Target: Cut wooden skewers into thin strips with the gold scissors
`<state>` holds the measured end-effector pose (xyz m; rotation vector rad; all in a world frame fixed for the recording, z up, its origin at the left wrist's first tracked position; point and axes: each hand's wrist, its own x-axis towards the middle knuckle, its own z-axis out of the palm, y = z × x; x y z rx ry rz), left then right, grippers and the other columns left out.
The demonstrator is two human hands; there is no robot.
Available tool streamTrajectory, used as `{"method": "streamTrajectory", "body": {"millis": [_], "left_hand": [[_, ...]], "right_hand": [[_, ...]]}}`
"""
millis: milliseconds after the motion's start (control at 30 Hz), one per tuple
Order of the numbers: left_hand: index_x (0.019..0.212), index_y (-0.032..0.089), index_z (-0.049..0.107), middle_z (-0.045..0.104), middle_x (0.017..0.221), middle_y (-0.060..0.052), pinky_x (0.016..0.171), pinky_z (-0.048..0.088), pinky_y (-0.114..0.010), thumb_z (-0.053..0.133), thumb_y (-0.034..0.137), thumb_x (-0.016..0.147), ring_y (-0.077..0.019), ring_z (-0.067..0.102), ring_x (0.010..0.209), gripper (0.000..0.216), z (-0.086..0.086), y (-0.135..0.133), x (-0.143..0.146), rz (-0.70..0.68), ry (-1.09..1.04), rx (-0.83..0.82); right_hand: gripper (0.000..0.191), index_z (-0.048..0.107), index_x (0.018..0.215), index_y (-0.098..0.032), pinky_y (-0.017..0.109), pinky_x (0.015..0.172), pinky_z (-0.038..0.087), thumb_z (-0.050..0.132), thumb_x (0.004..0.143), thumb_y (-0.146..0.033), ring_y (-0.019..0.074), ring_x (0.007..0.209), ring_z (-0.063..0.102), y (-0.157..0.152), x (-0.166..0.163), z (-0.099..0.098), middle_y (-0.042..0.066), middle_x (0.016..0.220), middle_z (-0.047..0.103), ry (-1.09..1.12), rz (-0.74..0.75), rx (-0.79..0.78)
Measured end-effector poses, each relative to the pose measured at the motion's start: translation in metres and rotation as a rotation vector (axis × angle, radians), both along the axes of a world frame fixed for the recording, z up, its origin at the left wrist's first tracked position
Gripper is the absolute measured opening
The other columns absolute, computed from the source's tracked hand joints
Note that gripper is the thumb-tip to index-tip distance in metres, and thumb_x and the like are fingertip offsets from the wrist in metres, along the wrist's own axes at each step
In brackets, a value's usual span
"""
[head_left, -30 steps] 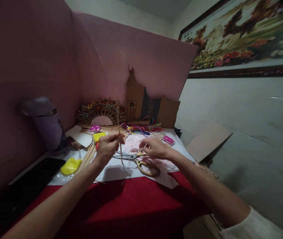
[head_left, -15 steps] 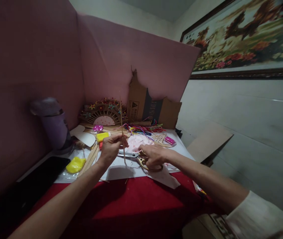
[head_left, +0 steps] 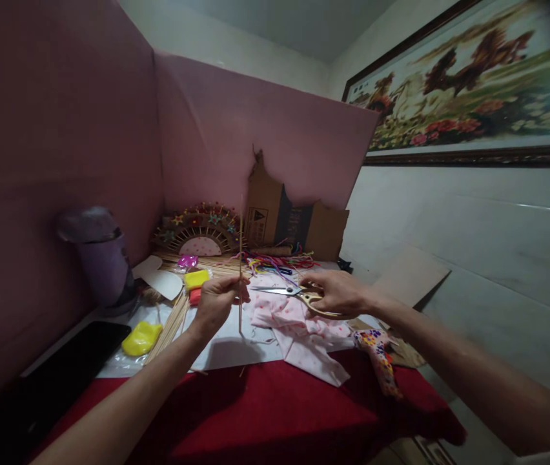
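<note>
My left hand [head_left: 220,301] pinches a thin wooden stick [head_left: 241,248] and holds it upright over the white sheet; whether it is one stick or two together I cannot tell. My right hand [head_left: 337,292] is closed round the gold handles of a pair of scissors [head_left: 285,291]. The silver blades point left toward the stick, their tips a little apart from it. Under the scissors lies crumpled pink dotted cloth [head_left: 285,316], one flap hanging toward the red tablecloth [head_left: 265,407].
Left are a purple tumbler [head_left: 105,265], a black phone [head_left: 81,349], yellow clay [head_left: 142,338] and bundled sticks [head_left: 171,332]. Behind stand a decorated fan-shaped piece [head_left: 201,245], colored cords [head_left: 279,261] and torn cardboard [head_left: 299,223]. Flowered cloth [head_left: 379,358] lies at right.
My right hand has drawn the scissors to the right and slightly up, away from the stick, uncovering the pink cloth. The left hand keeps the stick upright. The view has shifted slightly.
</note>
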<state>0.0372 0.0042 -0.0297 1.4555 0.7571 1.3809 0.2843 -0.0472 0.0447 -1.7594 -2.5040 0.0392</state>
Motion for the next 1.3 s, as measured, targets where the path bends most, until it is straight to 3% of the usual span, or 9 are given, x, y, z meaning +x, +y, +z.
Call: {"method": "streamTrajectory", "body": {"millis": [133, 200, 300, 433, 567, 700, 933, 1300], "left_hand": [[0.064, 0.012, 0.064, 0.06, 0.054, 0.0, 0.049, 0.046, -0.022, 0.058, 0.02, 0.067, -0.0101, 0.056, 0.05, 0.01, 0.005, -0.004, 0.001, -0.016, 0.023, -0.001], [0.063, 0.012, 0.064, 0.059, 0.052, 0.0, 0.05, 0.045, -0.022, 0.058, 0.02, 0.067, -0.01, 0.055, 0.049, 0.01, 0.006, -0.005, 0.002, -0.035, 0.029, -0.001], [0.066, 0.012, 0.065, 0.06, 0.052, 0.0, 0.05, 0.045, -0.022, 0.058, 0.021, 0.068, -0.0105, 0.056, 0.049, 0.012, 0.007, -0.003, 0.005, -0.062, 0.037, -0.011], [0.061, 0.011, 0.063, 0.059, 0.048, -0.001, 0.047, 0.043, -0.021, 0.061, 0.022, 0.066, -0.01, 0.055, 0.045, 0.013, 0.015, 0.001, 0.007, -0.119, 0.095, -0.054], [0.061, 0.011, 0.06, 0.057, 0.045, 0.0, 0.041, 0.04, -0.019, 0.063, 0.029, 0.068, -0.0105, 0.055, 0.04, 0.019, 0.03, -0.007, 0.003, -0.318, 0.151, -0.151], [0.065, 0.01, 0.06, 0.055, 0.041, 0.0, 0.033, 0.033, -0.017, 0.062, 0.027, 0.069, -0.0096, 0.051, 0.032, 0.018, 0.032, -0.02, 0.0, -0.512, 0.117, -0.266], [0.065, 0.009, 0.063, 0.051, 0.036, 0.001, 0.027, 0.031, -0.016, 0.062, 0.026, 0.068, -0.0072, 0.042, 0.025, 0.017, 0.014, -0.029, -0.005, -0.615, 0.126, -0.447], [0.065, 0.011, 0.064, 0.05, 0.035, 0.002, 0.027, 0.03, -0.016, 0.061, 0.024, 0.068, -0.007, 0.041, 0.025, 0.014, 0.011, -0.031, -0.006, -0.603, 0.128, -0.468]], "right_hand": [[0.056, 0.048, 0.1, -0.018, 0.022, 0.057, 0.035, 0.073, 0.057, -0.042, 0.0154, 0.071, 0.05, -0.014, 0.016, -0.002, 0.0, 0.079, 0.056, 0.33, -0.075, -0.163], [0.055, 0.044, 0.101, -0.018, 0.022, 0.056, 0.035, 0.073, 0.06, -0.042, 0.0131, 0.066, 0.047, -0.017, 0.012, -0.007, -0.003, 0.074, 0.051, 0.419, -0.037, -0.204], [0.045, 0.047, 0.098, -0.018, 0.022, 0.055, 0.033, 0.067, 0.068, -0.045, 0.0116, 0.063, 0.044, -0.014, -0.004, -0.01, -0.003, 0.072, 0.048, 0.43, 0.071, -0.14], [0.044, 0.053, 0.092, -0.018, 0.022, 0.056, 0.029, 0.07, 0.065, -0.047, 0.0109, 0.063, 0.04, -0.004, -0.021, -0.007, -0.003, 0.073, 0.048, 0.395, 0.151, -0.033], [0.049, 0.05, 0.092, -0.018, 0.021, 0.054, 0.031, 0.07, 0.062, -0.052, 0.01, 0.06, 0.041, -0.004, -0.023, -0.011, -0.005, 0.068, 0.046, 0.645, 0.131, -0.27], [0.058, 0.046, 0.09, -0.018, 0.022, 0.053, 0.034, 0.061, 0.062, -0.067, 0.0097, 0.058, 0.043, -0.023, -0.027, -0.031, -0.002, 0.071, 0.049, 0.883, 0.112, -0.476], [0.066, 0.044, 0.087, -0.017, 0.019, 0.044, 0.026, 0.043, 0.063, -0.079, 0.0064, 0.051, 0.033, -0.054, -0.039, -0.056, -0.003, 0.066, 0.042, 0.911, 0.02, -0.461], [0.066, 0.043, 0.092, -0.017, 0.02, 0.047, 0.028, 0.044, 0.065, -0.077, 0.0077, 0.055, 0.032, -0.047, -0.039, -0.073, -0.003, 0.068, 0.042, 0.954, 0.066, -0.47]]}}
